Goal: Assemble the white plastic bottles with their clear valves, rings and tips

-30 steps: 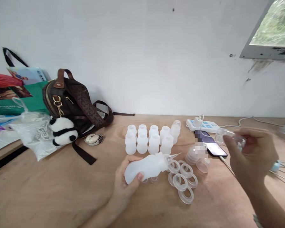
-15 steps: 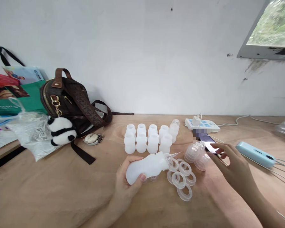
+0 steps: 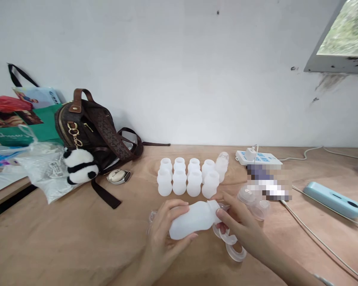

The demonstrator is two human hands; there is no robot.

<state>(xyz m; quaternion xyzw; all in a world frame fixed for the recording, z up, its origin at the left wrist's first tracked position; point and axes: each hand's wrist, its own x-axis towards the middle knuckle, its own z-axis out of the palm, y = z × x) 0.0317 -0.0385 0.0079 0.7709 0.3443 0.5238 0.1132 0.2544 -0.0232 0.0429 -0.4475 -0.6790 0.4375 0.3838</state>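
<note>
A frosted white baby bottle (image 3: 192,220) lies tilted on its side in the air, its neck toward the right. My left hand (image 3: 164,230) is wrapped round its base end. At the neck, my right hand (image 3: 234,216) grips with thumb and fingers; the clear nipple there is mostly hidden behind them. Below that hand lie several clear collar rings (image 3: 236,252), partly covered. Beyond the bottle stand two rows of open white bottles (image 3: 179,182), and a bottle with a clear cap (image 3: 222,167) stands at their right end. Clear domed caps (image 3: 260,208) lie right of my right hand.
At the left are a brown backpack (image 3: 101,131) with a panda plush (image 3: 80,166), a plastic bag (image 3: 52,171) and a computer mouse (image 3: 118,176). A power strip (image 3: 258,158), a blurred-out phone (image 3: 265,182), a light-blue device (image 3: 331,200) and cables lie at the right.
My right hand has come left from beside the clear caps and phone onto the bottle's neck. The bottle has shifted slightly right and down in my left hand. The view has turned slightly.
</note>
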